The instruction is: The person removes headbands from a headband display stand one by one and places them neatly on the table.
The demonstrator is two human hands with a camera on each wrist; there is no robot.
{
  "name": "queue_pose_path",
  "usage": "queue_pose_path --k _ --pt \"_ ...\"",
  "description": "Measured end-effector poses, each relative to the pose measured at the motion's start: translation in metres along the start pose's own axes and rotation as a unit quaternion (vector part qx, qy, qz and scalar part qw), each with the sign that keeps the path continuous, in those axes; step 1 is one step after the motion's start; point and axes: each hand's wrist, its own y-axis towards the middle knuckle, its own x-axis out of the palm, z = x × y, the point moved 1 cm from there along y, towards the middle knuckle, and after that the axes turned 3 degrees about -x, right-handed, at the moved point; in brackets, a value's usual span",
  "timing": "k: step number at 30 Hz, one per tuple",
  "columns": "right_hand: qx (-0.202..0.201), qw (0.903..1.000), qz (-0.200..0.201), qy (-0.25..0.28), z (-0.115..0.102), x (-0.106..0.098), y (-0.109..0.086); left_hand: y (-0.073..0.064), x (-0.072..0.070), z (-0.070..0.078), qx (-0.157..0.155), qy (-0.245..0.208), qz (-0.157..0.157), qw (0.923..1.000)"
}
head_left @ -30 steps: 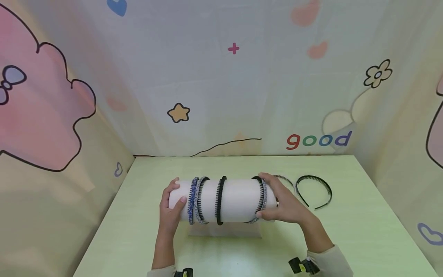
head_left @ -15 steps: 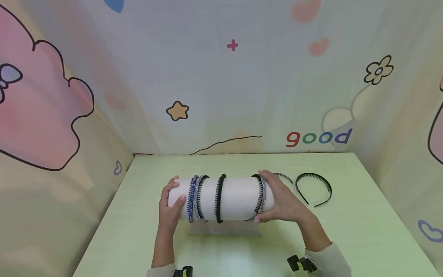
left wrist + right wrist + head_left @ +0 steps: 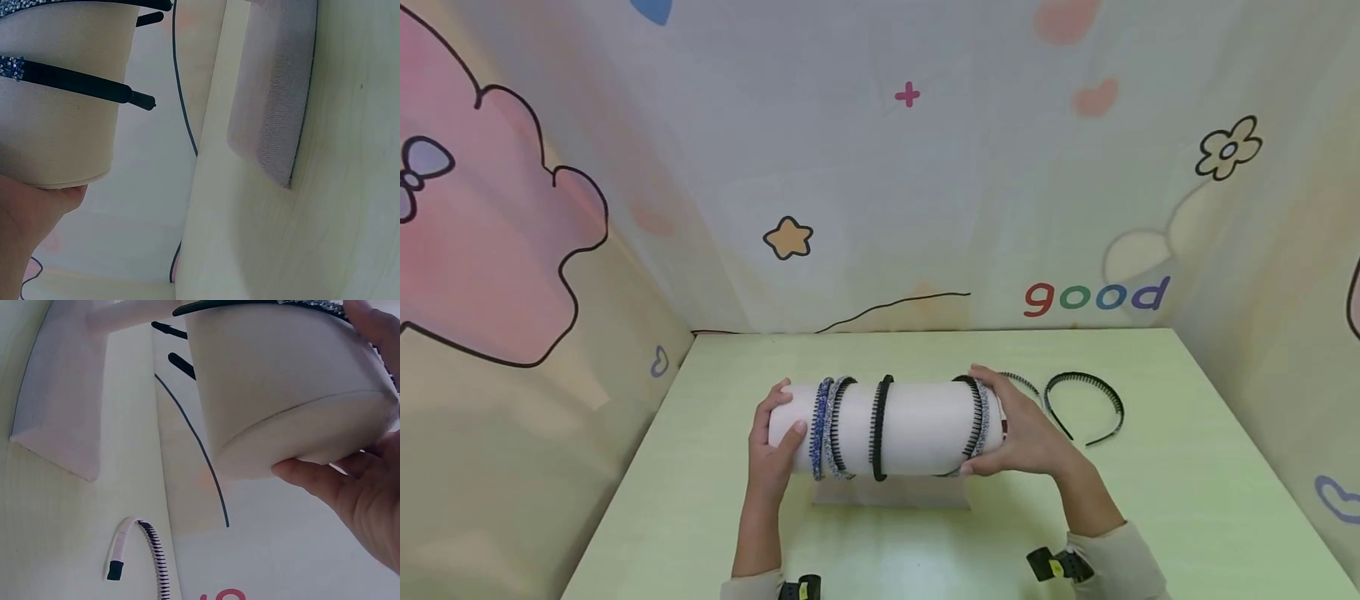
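Observation:
A white cylindrical headband stand (image 3: 925, 429) lies crosswise in front of me, raised over its grey base (image 3: 891, 492). My left hand (image 3: 769, 454) grips its left end, thumb on the near side. At the other end my right hand (image 3: 1028, 437) holds the cylinder with fingers spread around it, right at a silver glittery headband (image 3: 981, 417). A blue glittery headband (image 3: 820, 429) and another silver one (image 3: 833, 429) sit side by side near my left thumb. Around the middle goes a plain black headband (image 3: 880, 429). A post (image 3: 134, 315) joins cylinder and base in the right wrist view.
Behind and right of the stand, a black toothed headband (image 3: 1085, 408) lies on the pale green table (image 3: 1187, 500). Next to it is a lighter headband (image 3: 122, 547), partly hidden by my right hand in the head view. A printed curtain (image 3: 850, 167) hangs behind the table.
The head view drifts slightly. Both hands keep their hold on the stand's ends, and the headbands stay where they were.

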Motion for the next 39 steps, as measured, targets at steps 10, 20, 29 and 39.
queue_pose_path --k 10,20,29,39 --pt "-0.030 0.9933 -0.003 0.112 -0.016 -0.009 -0.002 0.001 0.000 -0.001 -0.007 -0.004 0.006 1.0000" --pt "-0.089 0.9709 -0.009 0.222 0.020 -0.004 -0.003 0.000 0.000 -0.002 0.002 0.002 0.001 1.0000" --pt "-0.099 0.9508 0.020 0.293 0.027 0.000 -0.011 -0.003 0.006 0.020 -0.010 -0.002 -0.001 0.9999" --pt "-0.088 0.9251 0.081 0.360 0.036 0.010 -0.024 -0.004 0.008 0.022 -0.008 0.009 0.005 0.9999"
